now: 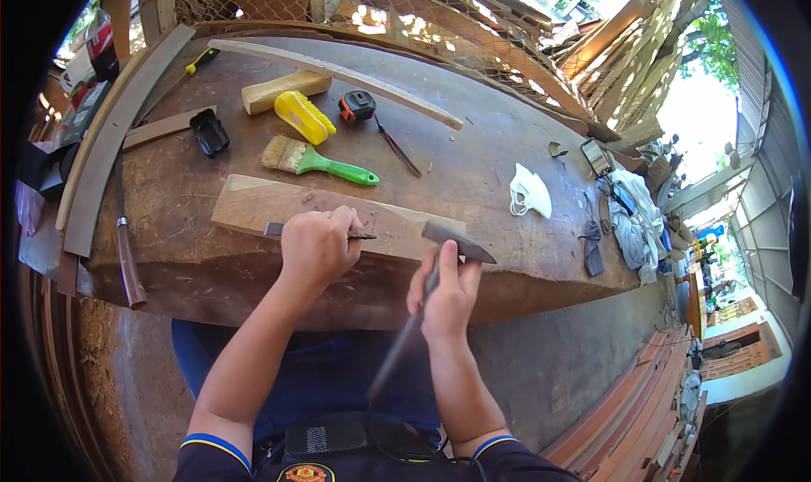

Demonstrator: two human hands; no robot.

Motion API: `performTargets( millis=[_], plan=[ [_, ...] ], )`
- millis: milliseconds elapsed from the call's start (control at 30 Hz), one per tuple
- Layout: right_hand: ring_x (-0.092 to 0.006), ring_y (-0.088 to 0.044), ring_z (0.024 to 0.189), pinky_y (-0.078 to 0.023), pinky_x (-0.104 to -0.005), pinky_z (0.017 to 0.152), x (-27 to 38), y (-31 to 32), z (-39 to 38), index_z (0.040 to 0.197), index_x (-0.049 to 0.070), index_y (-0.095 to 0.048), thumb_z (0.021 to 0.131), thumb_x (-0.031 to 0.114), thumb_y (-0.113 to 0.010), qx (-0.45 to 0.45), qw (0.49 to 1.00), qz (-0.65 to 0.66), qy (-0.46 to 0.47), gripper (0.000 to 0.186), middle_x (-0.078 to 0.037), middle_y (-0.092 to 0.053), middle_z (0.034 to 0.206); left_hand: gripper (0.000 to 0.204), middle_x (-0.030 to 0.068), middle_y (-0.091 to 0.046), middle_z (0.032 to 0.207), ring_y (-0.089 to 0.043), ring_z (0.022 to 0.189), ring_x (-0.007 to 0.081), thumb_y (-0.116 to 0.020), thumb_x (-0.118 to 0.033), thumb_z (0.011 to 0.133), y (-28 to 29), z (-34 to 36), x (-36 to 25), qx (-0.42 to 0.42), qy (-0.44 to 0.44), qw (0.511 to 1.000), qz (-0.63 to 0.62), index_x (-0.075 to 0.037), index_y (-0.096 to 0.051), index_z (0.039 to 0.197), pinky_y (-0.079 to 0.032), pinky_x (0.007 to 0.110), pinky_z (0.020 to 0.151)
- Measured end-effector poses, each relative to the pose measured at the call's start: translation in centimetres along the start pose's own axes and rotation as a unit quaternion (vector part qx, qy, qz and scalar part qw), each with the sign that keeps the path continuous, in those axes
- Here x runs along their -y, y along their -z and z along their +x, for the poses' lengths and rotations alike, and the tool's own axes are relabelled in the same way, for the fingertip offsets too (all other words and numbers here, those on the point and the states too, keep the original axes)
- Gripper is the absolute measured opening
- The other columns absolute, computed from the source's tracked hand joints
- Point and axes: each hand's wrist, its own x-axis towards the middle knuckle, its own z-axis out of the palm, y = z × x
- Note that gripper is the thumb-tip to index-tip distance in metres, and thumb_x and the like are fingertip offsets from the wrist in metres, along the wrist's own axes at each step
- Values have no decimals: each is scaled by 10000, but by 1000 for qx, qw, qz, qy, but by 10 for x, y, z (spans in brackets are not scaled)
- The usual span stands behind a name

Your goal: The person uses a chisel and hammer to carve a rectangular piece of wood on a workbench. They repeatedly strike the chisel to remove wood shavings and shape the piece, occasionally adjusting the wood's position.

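Note:
A pale wooden block (389,217) lies lengthwise along the near edge of the workbench. Closed in a fist over it, my left hand (314,247) grips a narrow metal chisel (273,228). Its flat end sticks out on the left of the fist and a dark end on the right; the middle is hidden by my fingers. My right hand (448,300) holds a hammer (463,244) close below its head, at the block's right end. The hammer's handle slants down toward my body and is blurred.
Beyond the block lie a green-handled paintbrush (338,168), a yellow scrub brush (302,115), a tape measure (356,105), a wood offcut (283,91) and a black plastic case (209,133). A wood-handled tool (128,262) lies left, a white mask (530,191) right. Cloths (634,220) heap at the right end.

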Motion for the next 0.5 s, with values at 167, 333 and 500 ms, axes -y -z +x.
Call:
performTargets(
  millis=[167,333,500],
  plan=[
    [-120,-435,360,-325,-258,292,-8,-22,-12,905,66,-417,1009,293,-484,116,988,-58,-86,259,-57,-479,673,23,87,-610,594,-624,550,270,-637,-160,704,4,-2,10,-12,-2,1000,-17,-152,-618,695,-482,393,518],
    [-107,-425,364,-324,-244,287,-4,-15,-5,938,100,-387,1018,322,-460,-18,1000,-3,-14,247,-50,-487,712,51,68,-623,601,-641,569,256,-668,-166,670,-7,-7,15,16,3,1000,17,-181,-638,709,-493,386,528],
    [-101,-427,370,-317,-240,277,-10,-31,-17,954,80,-390,1019,285,-463,152,980,-96,-83,227,-63,-486,720,89,63,-634,610,-650,585,244,-691,-203,683,8,-7,24,27,24,999,-16,-181,-637,750,-500,374,564]
  ],
)
